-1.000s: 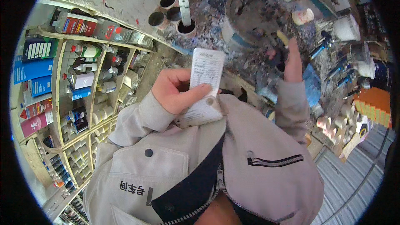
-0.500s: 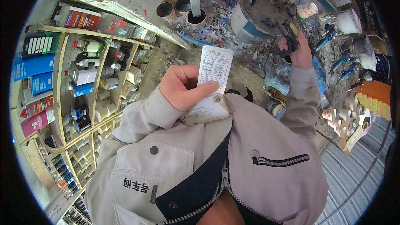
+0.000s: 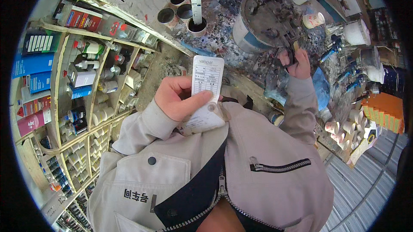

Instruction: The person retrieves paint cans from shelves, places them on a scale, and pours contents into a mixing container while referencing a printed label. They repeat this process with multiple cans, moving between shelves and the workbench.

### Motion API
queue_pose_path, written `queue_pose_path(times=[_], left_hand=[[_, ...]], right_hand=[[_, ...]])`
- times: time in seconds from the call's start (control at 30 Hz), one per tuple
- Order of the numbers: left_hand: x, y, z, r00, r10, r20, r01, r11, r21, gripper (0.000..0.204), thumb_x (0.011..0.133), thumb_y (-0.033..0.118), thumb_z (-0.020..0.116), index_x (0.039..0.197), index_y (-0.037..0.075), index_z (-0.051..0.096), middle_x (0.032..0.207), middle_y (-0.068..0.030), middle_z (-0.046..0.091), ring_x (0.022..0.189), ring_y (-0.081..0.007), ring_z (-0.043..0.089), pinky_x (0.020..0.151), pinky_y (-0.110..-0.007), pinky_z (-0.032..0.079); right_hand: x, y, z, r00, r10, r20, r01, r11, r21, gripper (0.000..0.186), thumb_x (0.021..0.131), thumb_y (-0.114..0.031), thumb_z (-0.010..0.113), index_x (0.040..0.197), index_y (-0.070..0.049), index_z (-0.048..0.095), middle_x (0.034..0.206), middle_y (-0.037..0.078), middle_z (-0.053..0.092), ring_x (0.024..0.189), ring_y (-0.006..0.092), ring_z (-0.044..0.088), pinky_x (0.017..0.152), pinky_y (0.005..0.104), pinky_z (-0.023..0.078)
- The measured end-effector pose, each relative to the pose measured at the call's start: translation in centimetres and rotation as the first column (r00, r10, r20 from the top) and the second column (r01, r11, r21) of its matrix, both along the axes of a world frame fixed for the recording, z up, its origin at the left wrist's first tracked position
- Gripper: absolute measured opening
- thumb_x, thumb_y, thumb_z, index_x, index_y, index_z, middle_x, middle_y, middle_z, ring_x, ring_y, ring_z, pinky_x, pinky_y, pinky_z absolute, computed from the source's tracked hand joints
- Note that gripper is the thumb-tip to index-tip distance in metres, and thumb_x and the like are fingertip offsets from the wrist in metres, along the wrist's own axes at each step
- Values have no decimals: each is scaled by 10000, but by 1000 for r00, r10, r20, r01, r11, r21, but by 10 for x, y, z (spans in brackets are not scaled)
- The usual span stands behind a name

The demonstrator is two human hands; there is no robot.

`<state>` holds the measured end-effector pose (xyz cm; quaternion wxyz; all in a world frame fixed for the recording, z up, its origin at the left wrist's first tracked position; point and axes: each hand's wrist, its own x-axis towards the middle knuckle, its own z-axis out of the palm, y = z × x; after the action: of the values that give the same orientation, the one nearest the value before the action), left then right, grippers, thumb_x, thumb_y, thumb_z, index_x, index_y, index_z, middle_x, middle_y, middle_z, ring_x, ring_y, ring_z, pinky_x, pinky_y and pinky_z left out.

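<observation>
My left hand (image 3: 178,98) holds a bundle of white paint swatch cards (image 3: 208,77) joined by a rivet, thumb pressed across the top card. The top card carries a printed table, and the bundle's lower end rests close to my jacket. My right hand (image 3: 297,63) is farther off at the right, beside a large paint-crusted bucket (image 3: 244,37). Its fingers are curled around something dark that I cannot make out. A short yellowish piece (image 3: 296,45) shows at the fingertips.
Several paint cups (image 3: 167,16) stand at the back left of the splattered bench, one holding a metal measuring stick (image 3: 196,8). A white cup (image 3: 313,20) lies tipped right of the bucket. Blue plastic (image 3: 320,89) lies beside my right sleeve. Shelves of bottles (image 3: 88,49) fill the left.
The cards and my left hand have shifted slightly left and down in view. My right hand also appears lower and farther left, its fingers turned. The whole scene has shifted a little.
</observation>
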<state>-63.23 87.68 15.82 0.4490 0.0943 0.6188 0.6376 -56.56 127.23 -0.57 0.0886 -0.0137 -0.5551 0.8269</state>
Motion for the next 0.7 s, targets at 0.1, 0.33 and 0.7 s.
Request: queue_pose_path(times=[0.1, 0.33, 0.7], left_hand=[[0, 3, -1, 1000, 10, -17, -10, 1000, -14, 237, 910, 92, 648, 1098, -48, 685, 1026, -143, 734, 920, -173, 699, 831, -305, 551], [5, 10, -2, 996, 83, -17, -83, 996, 15, 238, 908, 94, 648, 1093, -50, 686, 1021, -145, 734, 914, -175, 702, 826, -313, 555], [13, 6, 7, 985, 161, -69, -164, 985, -51, 253, 925, 67, 627, 1136, -64, 673, 1042, -128, 735, 926, -145, 685, 823, -287, 544]], right_hand=[[-4, -4, -1, 990, -53, 131, 70, 989, -129, 625, 985, -558, 408, 960, 36, 603, 600, 49, 470, 549, 194, 452, 631, 359, 408], [-6, -12, -9, 995, -56, -88, 44, 990, -134, 835, 931, -677, 443, 1334, 52, 488, 657, 77, 555, 493, 165, 466, 580, 324, 463], [-68, -33, 97, 995, 65, 79, -43, 966, -254, 548, 982, -468, 395, 1108, 40, 559, 695, 77, 562, 544, 185, 489, 571, 335, 442]])
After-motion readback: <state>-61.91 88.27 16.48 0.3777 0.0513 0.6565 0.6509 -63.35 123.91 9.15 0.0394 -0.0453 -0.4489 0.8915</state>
